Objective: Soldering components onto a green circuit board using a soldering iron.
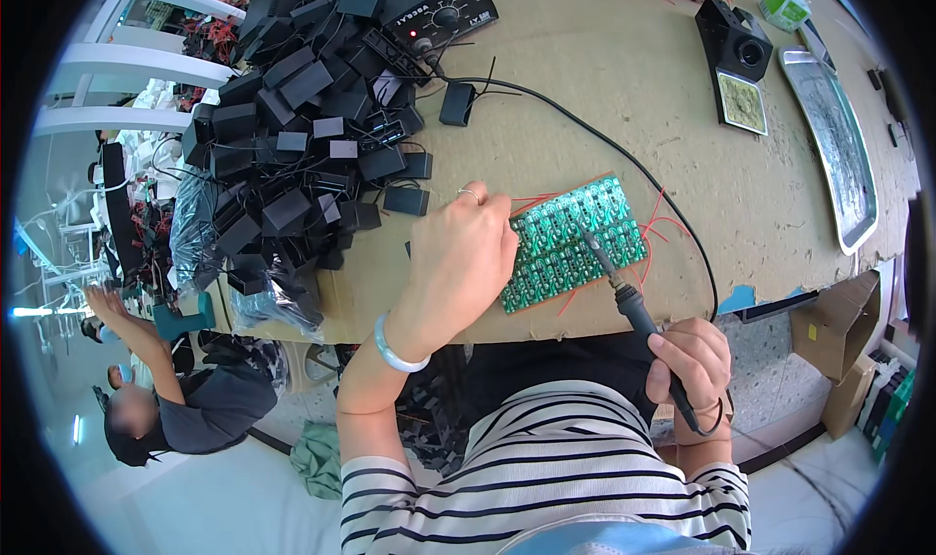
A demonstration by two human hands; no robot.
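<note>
A panel of green circuit boards (568, 248) lies in front of me on the brown work surface, with red wires sticking out along its edges. My right hand (694, 362) is closed around the dark handle of a soldering iron (634, 306), whose tip points down onto the upper right part of the panel. At the panel's left edge is my left hand (460, 260), its fingers curled together and its knuckles up. Whatever sits between those fingertips is hidden behind the hand. A few red wires run out close beside it.
Many black plastic cases (292, 204) are heaped at the left. Behind them stands a soldering station (439, 14), its black cable (604, 131) curving right around the panel. Far right are an iron stand with sponge (743, 104), a metal tray (831, 150) and a small green-white box (785, 7). Another person (219, 404) sits left.
</note>
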